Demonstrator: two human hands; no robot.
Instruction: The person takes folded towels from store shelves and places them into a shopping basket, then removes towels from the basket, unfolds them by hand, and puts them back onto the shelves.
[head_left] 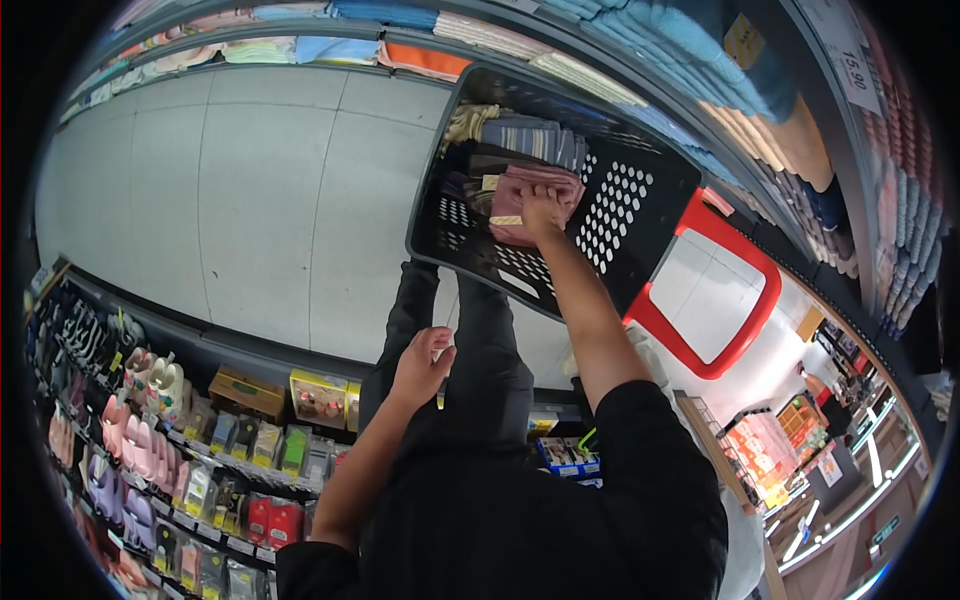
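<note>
Inside the black shopping basket, my right hand lies on a folded pink cloth, its fingers a little apart and bent on the fabric. The pink cloth has a yellowish label band. Beside it are folded blue-grey striped cloths, a yellowish cloth and darker cloths partly under the pink one. My left hand hangs over my legs, outside the basket; its fingers are loosely bent, the thumb is apart, and nothing shows in it.
A red handle extends from the basket's right side. Shelves of folded towels run along the top and right. Slippers and packaged goods fill racks at lower left. Pale tiled floor lies left of the basket. A distant person stands at far right.
</note>
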